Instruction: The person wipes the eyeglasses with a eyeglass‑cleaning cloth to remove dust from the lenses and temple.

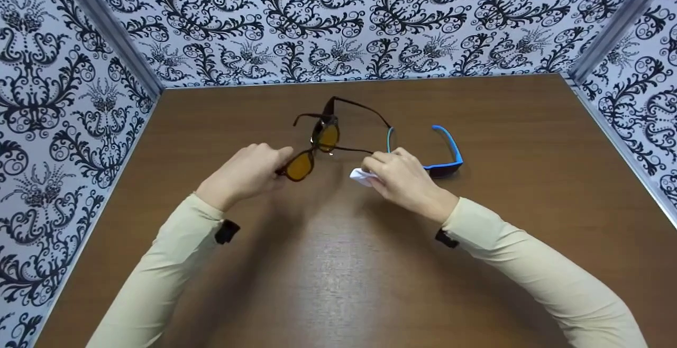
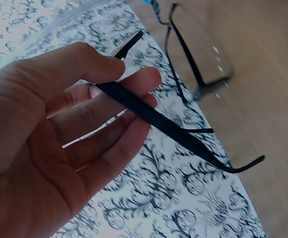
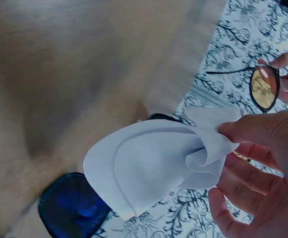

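Note:
My left hand [image 1: 248,173] grips dark-framed sunglasses with amber lenses [image 1: 299,167] by one end of the frame, above the table. One of their temple arms [image 2: 168,130] crosses the fingers in the left wrist view. In my right hand [image 1: 404,181], thumb and fingers pinch a folded white cloth [image 3: 148,158], apart from the amber lenses. Behind the held pair, a second dark-framed pair of glasses [image 1: 365,107] stands on the table, partly hidden. Sunglasses with a blue frame [image 1: 454,146] lie just beyond the right hand, which covers part of them.
The brown wooden table [image 1: 338,263] is bounded at the back and sides by panels with a black-and-white scroll pattern [image 1: 338,25]. Grey metal posts [image 1: 111,30] stand at the back corners. Black wrist straps [image 1: 227,231] show at both cuffs.

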Available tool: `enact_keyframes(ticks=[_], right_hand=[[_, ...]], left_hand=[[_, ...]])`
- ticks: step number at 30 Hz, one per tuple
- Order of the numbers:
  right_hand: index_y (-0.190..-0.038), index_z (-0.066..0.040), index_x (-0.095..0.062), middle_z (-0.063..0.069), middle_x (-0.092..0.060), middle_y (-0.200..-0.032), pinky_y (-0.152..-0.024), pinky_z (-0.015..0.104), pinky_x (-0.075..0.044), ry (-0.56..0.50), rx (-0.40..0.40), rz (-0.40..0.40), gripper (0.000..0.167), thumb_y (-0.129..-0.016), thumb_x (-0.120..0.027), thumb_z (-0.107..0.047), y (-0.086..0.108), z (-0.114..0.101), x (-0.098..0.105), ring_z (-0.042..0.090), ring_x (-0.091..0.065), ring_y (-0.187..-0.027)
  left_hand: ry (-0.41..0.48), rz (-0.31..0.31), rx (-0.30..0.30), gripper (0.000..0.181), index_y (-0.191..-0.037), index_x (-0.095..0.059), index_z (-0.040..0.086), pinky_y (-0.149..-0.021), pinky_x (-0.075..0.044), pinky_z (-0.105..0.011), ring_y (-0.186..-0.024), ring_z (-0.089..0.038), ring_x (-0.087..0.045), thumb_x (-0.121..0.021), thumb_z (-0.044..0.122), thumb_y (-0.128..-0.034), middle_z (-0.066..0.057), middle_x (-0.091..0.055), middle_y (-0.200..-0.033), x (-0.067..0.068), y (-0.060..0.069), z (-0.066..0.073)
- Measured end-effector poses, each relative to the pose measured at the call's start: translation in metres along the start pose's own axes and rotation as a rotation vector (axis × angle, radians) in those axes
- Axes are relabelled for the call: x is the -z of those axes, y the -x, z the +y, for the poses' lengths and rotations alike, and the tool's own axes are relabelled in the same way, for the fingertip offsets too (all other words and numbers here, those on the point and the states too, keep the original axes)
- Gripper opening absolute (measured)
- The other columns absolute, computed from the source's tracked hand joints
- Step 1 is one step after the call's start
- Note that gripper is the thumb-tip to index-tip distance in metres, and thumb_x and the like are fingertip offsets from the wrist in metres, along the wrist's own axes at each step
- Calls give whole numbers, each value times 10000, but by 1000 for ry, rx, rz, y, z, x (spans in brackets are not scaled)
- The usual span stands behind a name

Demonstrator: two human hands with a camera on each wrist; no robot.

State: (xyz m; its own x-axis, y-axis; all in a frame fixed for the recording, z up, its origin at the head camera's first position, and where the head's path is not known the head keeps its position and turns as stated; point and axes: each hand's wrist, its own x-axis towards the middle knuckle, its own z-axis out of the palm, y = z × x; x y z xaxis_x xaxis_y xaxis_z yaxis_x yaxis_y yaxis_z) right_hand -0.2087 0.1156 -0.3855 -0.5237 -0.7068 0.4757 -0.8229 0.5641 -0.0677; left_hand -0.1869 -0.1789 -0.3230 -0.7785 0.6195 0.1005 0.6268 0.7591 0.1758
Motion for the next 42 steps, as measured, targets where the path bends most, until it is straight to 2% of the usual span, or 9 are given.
enact_keyframes(ticks=[7, 14, 20, 28, 34, 39, 42], right_hand=[[-952, -67, -648, 58, -671, -894, -701, 397, -445, -76, -53, 20, 159, -828, -747, -87, -4, 0, 12, 222, -637, -790], [-1078, -70, -614, 38, -685, -994, -686, 363, -441, -158, -69, 47, 238, -862, -711, -94, -5, -6, 14, 182, -645, -837], [-1098, -75, -633, 49, -675, -1002, -671, 360, -444, -147, -89, 124, 255, -860, -718, -108, -7, -9, 13, 203, -632, -824], [-1051, -69, -662, 46, -661, -979, -644, 335, -448, -108, -121, 229, 182, -893, -687, -157, -8, -13, 8, 188, -621, -797], [-1044, -46, -651, 53, -643, -980, -642, 320, -443, -118, -38, 307, 178, -907, -670, -159, -10, -25, 4, 191, -604, -798], [-1055, -6, -640, 116, -614, -1045, -683, 348, -484, -34, 107, 364, 217, -877, -689, -119, -7, -36, -3, 254, -608, -826], [-1065, -4, -655, 130, -602, -1049, -681, 348, -499, -20, 148, 395, 201, -870, -678, -49, -6, -37, -3, 258, -602, -807]], left_hand=[[-4, -28, -15, 188, -805, -526, 60, -499, -467, -410, -538, -248, -528, -672, -18, -716, -29, -499, -624, -2, -14, 23], [-33, -11, -37, 195, -836, -554, 46, -499, -480, -415, -547, -262, -553, -706, 51, -713, -48, -527, -652, -7, -29, 39], [-51, -4, -58, 218, -894, -588, 36, -550, -500, -422, -615, -270, -578, -728, 80, -733, -61, -564, -721, -9, -43, 53], [-105, 21, -81, 164, -805, -560, 39, -482, -469, -409, -521, -213, -487, -706, 57, -732, -18, -478, -622, -8, -49, 68], [-168, 67, -88, 178, -811, -569, 26, -486, -486, -440, -521, -268, -559, -718, 47, -715, -71, -556, -645, -7, -48, 73], [-175, 68, -66, 251, -853, -594, 17, -523, -501, -476, -585, -347, -611, -777, 136, -730, -121, -619, -708, -6, -48, 73], [-172, 90, -72, 222, -838, -588, 25, -507, -491, -480, -566, -355, -601, -757, 116, -725, -120, -617, -697, -6, -47, 73]])
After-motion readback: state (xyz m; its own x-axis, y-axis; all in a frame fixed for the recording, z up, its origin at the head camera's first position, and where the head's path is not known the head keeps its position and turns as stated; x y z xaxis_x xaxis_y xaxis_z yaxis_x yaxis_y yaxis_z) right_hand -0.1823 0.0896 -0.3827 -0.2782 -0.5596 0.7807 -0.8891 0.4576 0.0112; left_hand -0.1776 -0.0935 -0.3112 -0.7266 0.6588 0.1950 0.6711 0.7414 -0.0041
